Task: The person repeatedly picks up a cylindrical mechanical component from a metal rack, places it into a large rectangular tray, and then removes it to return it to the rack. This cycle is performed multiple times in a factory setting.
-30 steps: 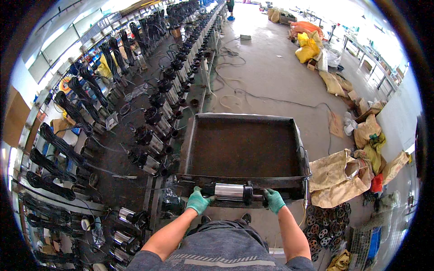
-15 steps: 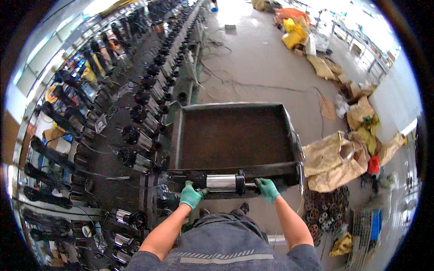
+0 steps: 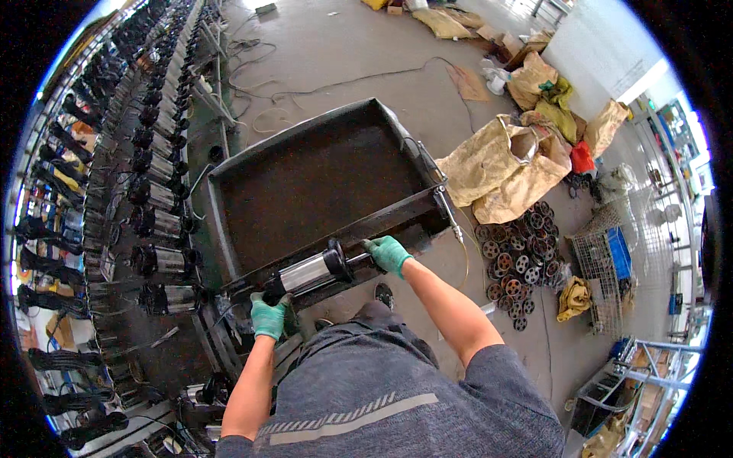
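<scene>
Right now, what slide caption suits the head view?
Gloved left hand and right hand at opposite ends of a silver and black cylinder beside a dark tray.

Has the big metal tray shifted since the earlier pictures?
No: judged against the tan sack, the metal tray keeps its place, right front corner beside it; the view has turned.

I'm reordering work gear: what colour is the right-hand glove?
The right glove is green, shown best in the head view, the only one.

Tray [image 3: 321, 175]: matt metal. Motor [image 3: 305, 273] at tray's near edge: smooth, glossy metal mid-body. Sacks [image 3: 479, 164] right of tray: matt, creased.
</scene>
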The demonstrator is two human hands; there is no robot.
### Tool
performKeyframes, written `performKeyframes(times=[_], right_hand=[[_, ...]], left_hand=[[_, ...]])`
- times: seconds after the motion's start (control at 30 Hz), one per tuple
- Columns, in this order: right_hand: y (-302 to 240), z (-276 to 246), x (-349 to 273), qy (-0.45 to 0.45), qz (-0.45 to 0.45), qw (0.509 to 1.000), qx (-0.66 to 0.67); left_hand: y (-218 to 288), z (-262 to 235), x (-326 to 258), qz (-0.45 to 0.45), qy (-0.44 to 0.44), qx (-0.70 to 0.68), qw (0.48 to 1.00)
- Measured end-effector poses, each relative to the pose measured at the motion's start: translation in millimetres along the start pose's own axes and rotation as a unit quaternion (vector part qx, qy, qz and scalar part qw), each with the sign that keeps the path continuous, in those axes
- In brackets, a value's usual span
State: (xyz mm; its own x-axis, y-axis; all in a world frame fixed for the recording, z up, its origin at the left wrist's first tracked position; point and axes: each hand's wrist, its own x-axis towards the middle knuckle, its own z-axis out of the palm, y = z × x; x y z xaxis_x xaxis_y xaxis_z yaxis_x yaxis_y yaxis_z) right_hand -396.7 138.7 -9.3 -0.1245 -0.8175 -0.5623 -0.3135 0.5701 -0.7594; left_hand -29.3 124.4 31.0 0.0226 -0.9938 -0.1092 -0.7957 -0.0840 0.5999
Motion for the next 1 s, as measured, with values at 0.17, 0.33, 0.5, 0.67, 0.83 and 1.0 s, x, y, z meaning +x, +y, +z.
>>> performKeyframes(times=[0.17, 0.33, 0.5, 0.67, 0.83, 1.0], right_hand=[[-8, -29, -23, 0.176, -0.103, 0.97, -0.132], [76, -121, -36, 0.466, -0.062, 0.873, -0.125], [129, -162, 12, 0.336, 0.018, 0.939, -0.074], [48, -186, 58, 0.327, -0.016, 0.941, -0.084], [36, -159, 56, 0.247, -0.031, 0.958, -0.142], [35, -88, 18, 0.079, -0.082, 0.99, 0.081]], left_hand=[[-19, 1, 2, -0.007, -0.007, -0.012, 1.0], [-20, 1, 0, -0.02, -0.014, -0.003, 1.0], [-7, 0, 4, -0.033, -0.036, -0.031, 0.998], [-14, -3, 6, -0.027, -0.05, -0.02, 0.998], [-2, -8, 6, -0.071, -0.055, 0.017, 0.996], [-5, -9, 2, -0.044, -0.039, 0.005, 0.998]])
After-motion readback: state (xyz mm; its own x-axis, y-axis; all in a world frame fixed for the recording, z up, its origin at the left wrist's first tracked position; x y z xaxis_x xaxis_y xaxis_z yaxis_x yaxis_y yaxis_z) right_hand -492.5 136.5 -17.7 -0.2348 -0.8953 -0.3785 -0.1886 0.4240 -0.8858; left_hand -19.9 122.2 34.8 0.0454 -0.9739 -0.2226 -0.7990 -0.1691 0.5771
